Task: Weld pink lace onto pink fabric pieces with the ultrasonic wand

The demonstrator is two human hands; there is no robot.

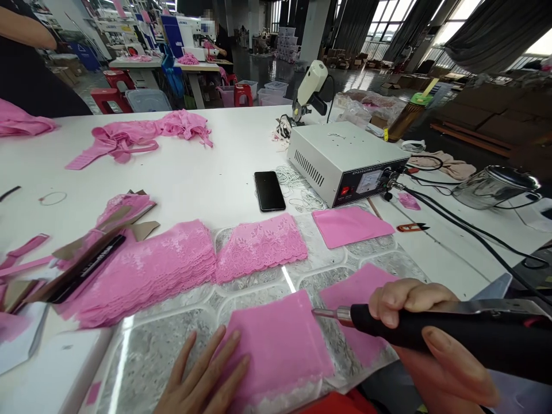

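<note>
Left hand [199, 380] spread flat; right hand [446, 352] curled, gripping.

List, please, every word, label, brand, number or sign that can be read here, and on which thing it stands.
No word or number reads with certainty.
Black strip at left: white letters, too unclear to quote.
Control box, front panel: lettering too small.
White sewing machine in the background: marking too blurred.
Blue bin: white triangular sign; any words are too small.
</note>
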